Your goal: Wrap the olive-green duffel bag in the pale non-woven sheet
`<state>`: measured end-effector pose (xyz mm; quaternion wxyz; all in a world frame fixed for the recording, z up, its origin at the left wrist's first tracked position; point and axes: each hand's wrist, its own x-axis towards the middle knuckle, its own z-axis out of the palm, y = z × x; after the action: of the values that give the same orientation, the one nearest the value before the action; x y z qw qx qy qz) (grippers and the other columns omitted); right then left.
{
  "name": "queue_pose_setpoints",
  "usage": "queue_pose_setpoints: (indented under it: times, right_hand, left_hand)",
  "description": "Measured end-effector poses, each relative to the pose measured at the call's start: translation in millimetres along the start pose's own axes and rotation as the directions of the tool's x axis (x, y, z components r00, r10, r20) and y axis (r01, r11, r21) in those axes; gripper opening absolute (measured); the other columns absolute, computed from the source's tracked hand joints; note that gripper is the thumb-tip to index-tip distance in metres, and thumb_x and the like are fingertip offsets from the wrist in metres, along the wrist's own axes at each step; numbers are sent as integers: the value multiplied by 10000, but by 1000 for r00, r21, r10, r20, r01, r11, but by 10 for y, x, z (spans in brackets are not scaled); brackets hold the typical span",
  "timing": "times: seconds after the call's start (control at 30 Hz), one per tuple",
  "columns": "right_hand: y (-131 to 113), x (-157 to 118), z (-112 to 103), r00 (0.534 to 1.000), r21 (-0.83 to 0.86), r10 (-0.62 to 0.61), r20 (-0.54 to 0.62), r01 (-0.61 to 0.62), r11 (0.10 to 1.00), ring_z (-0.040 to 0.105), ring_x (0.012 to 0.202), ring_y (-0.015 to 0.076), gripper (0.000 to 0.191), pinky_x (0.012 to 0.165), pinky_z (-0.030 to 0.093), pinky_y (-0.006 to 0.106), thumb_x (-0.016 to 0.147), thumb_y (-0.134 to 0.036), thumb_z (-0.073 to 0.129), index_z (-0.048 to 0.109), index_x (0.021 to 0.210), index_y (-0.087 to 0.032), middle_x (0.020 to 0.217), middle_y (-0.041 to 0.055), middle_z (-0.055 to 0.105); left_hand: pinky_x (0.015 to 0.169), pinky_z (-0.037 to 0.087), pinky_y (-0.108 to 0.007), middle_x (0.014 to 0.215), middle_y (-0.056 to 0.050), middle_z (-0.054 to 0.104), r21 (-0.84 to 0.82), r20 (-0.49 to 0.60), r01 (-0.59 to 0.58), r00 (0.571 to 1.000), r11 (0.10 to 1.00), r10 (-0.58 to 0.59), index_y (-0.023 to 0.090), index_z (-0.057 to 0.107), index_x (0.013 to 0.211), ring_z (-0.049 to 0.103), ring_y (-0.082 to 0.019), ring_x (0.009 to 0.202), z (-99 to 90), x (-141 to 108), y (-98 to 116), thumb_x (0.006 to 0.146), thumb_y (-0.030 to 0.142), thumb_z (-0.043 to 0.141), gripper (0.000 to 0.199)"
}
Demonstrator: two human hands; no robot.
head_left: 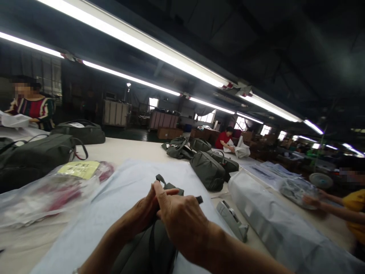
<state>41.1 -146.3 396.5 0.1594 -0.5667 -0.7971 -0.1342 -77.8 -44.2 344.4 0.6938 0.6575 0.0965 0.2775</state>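
Grip pinching the dark bag, right hand arches over left hand.

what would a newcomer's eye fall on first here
The long, bright ceiling light slants across the top of the view. At lower centre, the left hand and right hand meet over a dark bag on a white sheet. A yellow label stands out at left, amid clear plastic.
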Motion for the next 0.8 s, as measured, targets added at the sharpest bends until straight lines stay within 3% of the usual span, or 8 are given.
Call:
queue_pose_setpoints:
  times: [0.1,0.2,0.3,0.37,0.47,0.57,0.67,0.8]
  right_hand:
    - [-121,-14,84,997,103,50,52,-55,993,683,830,311,735,703,527,391,838,-222,576,251,1492,-138,1001,162,714]
    - [-76,-112,-45,975,389,143,168,-199,899,682,723,225,637,665,528,311,859,-347,598,374,1446,-242,874,44,733]
    - [130,-269,-279,945,533,286,158,-325,781,647,649,155,457,636,515,259,874,-389,586,542,1320,-301,791,-12,711]
    - [297,-390,-373,935,499,317,157,-352,792,664,860,206,489,812,521,320,792,-408,693,601,1261,-304,965,21,720]
    - [461,-562,-304,914,426,254,318,-377,822,520,1225,329,715,1076,362,468,617,-455,828,598,1276,-300,1297,75,617]
    - [460,-675,-80,895,415,136,425,-327,849,527,1223,335,614,1129,260,517,630,-440,819,652,1204,-300,1238,67,658]
    - [401,-672,16,875,473,99,474,-348,810,675,867,221,215,942,460,398,789,-372,690,735,978,-279,873,14,738]
    - [475,-470,-199,892,558,225,392,-425,712,596,654,137,203,617,453,243,768,-384,714,726,859,-202,716,-12,671]
  left_hand:
    - [1035,422,-475,1317,-149,577,-227,171,28,985,974,12,201,552,1312,513,-322,1243,-53,-39,-46,806,829,238,865]
    - [886,499,-391,1214,-149,625,-278,116,-21,992,960,56,183,540,1311,626,-270,1033,-114,-99,-108,833,768,376,773]
    - [647,474,-282,1165,-141,622,-242,91,-50,993,969,74,178,537,1309,619,-159,726,-160,-159,-133,846,695,478,696]
    - [589,424,-248,1176,-139,606,-223,77,-46,995,974,65,183,559,1284,579,-121,665,-187,-175,-138,831,652,553,652]
    - [602,398,-226,1168,-110,613,-195,39,-37,998,980,46,198,592,1241,531,-87,649,-216,-152,-166,812,535,651,549]
    - [621,404,-226,1151,-71,625,-150,29,-10,999,989,15,211,611,1211,510,-86,649,-214,-123,-190,774,431,701,497]
    - [691,432,-255,1028,-42,658,-25,102,-2,995,1000,5,192,668,1106,552,-135,726,-181,-133,-146,738,413,727,434]
    - [899,422,-319,1041,-44,663,143,199,-105,977,984,76,181,726,914,581,-230,977,-138,-182,-95,790,385,668,246]
